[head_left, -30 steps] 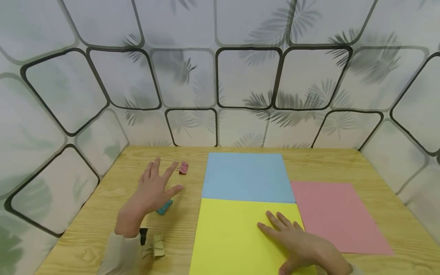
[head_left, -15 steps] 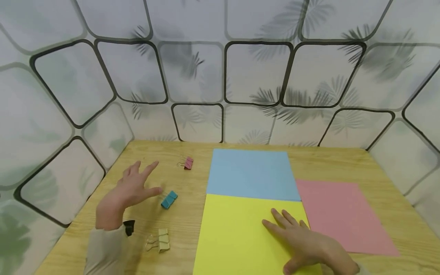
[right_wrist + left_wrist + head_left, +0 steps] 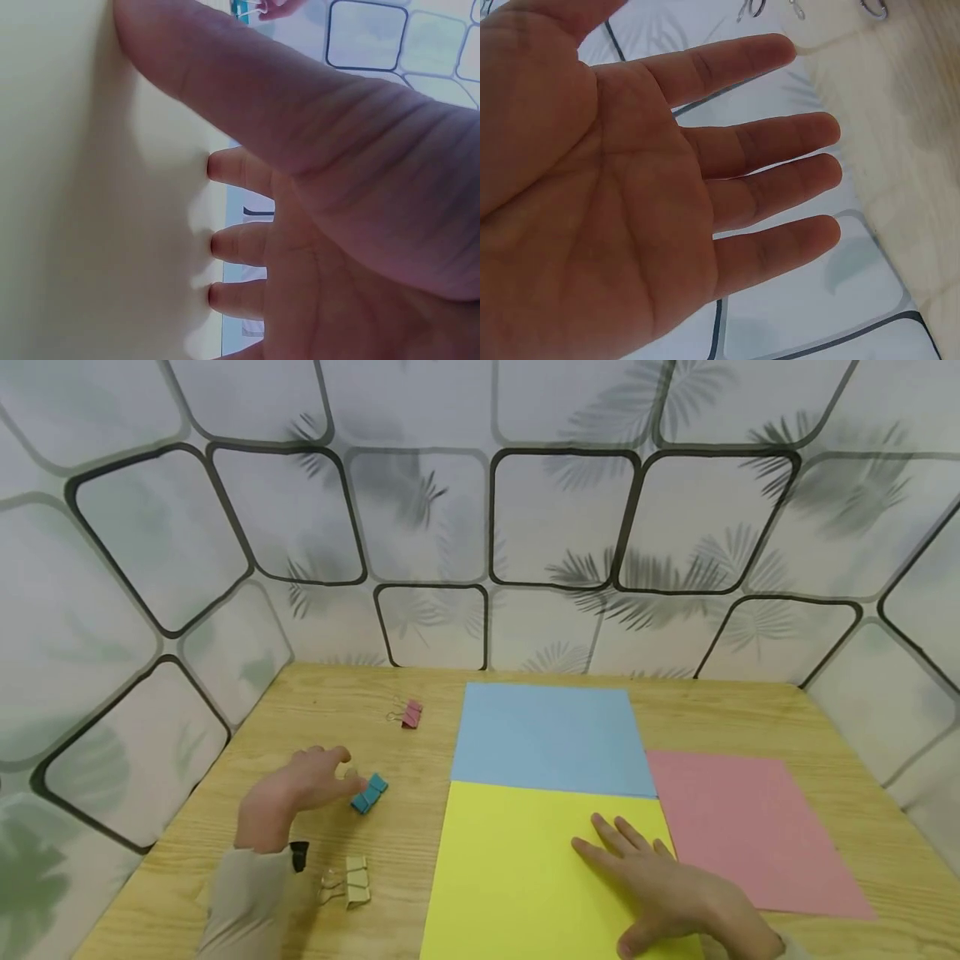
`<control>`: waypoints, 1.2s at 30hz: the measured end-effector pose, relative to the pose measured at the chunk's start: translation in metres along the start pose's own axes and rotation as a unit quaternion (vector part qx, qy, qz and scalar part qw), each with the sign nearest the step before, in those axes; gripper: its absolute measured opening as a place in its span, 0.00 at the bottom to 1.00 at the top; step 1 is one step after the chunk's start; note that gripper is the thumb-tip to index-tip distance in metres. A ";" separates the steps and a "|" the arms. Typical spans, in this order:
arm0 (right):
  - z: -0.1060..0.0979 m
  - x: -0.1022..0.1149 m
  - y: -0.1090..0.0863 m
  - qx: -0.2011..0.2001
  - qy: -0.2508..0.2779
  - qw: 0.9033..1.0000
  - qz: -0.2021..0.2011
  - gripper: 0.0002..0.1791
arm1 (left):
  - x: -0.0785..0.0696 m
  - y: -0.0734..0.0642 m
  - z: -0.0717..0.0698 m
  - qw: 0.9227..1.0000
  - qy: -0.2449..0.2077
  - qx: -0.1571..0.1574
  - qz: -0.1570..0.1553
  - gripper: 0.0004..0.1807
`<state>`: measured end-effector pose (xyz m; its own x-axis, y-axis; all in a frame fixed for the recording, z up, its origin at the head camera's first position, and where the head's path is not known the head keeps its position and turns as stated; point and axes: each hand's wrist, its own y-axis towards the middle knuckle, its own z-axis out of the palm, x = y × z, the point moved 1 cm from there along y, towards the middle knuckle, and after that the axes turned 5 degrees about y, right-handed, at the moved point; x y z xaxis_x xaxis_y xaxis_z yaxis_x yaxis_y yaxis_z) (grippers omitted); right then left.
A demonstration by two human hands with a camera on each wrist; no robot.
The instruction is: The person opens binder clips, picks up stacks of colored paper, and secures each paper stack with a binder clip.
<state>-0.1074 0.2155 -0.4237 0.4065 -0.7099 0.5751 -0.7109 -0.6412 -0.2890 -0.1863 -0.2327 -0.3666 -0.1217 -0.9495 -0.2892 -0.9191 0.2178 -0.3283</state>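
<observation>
My left hand [image 3: 300, 785] hovers low over the left of the table, thumb and index finger right beside the wire handles of a teal binder clip [image 3: 370, 794]. Its fingers look slightly bent from the head; in the left wrist view the palm [image 3: 630, 195] faces the camera, fingers extended and holding nothing. Whether the thumb touches the clip, I cannot tell. My right hand [image 3: 667, 893] rests with spread fingers on a yellow sheet of paper [image 3: 517, 868]. In the right wrist view its thumb [image 3: 195, 60] and fingertips press against the sheet.
A pink binder clip [image 3: 412, 714] lies farther back, a pale yellow one [image 3: 357, 882] nearer, and a black one [image 3: 299, 857] partly behind the left sleeve. Blue paper [image 3: 551, 739] lies beyond the yellow sheet, pink paper [image 3: 750, 835] to its right. A patterned backdrop [image 3: 555, 518] encloses the table.
My left hand first drew left and back from near the pink clip, then came down and right to the teal clip, its fingers bending. The right hand stays on the yellow paper.
</observation>
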 end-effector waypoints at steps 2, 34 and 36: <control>0.000 0.000 0.001 0.002 0.002 1.000 0.000 0.65 | 0.000 0.002 0.002 1.000 -0.001 0.007 -0.003 0.34; 0.000 0.001 0.000 -0.006 -0.004 1.000 0.000 0.66 | 0.001 0.017 0.013 1.000 0.013 0.019 0.009 0.18; 0.000 0.001 0.000 -0.004 -0.002 1.000 0.000 0.66 | 0.001 0.018 0.014 1.000 0.013 0.019 0.010 0.17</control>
<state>-0.1069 0.2154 -0.4231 0.4082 -0.7112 0.5724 -0.7160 -0.6384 -0.2825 -0.1981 -0.2270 -0.3852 -0.1506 -0.9502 -0.2727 -0.9014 0.2453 -0.3567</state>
